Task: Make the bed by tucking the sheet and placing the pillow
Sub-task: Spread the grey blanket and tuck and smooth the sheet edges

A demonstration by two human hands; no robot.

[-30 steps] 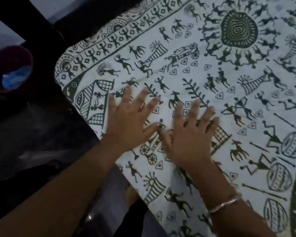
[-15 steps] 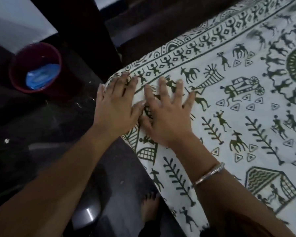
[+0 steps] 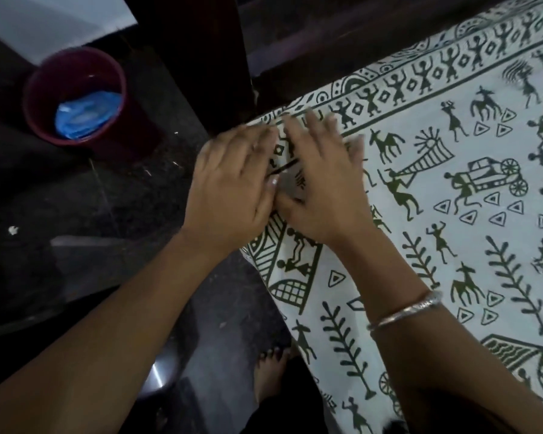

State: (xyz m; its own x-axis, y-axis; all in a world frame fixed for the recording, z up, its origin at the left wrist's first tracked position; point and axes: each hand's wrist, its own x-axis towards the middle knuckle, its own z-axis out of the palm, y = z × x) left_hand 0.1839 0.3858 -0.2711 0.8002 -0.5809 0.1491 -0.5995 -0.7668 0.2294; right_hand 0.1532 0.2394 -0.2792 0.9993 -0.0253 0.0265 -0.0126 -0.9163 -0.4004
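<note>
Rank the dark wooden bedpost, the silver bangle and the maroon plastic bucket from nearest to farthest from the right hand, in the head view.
1. Dark wooden bedpost, just beyond the right hand's fingertips.
2. Silver bangle, back along that forearm.
3. Maroon plastic bucket, far left on the floor.

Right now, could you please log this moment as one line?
step: pressing sheet corner | left hand: flat on sheet | right hand: flat on sheet

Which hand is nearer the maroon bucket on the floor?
Left. The left hand presses the sheet at its corner, on the side facing the maroon bucket. The right hand lies just beyond it, further onto the sheet, away from the bucket.
</note>
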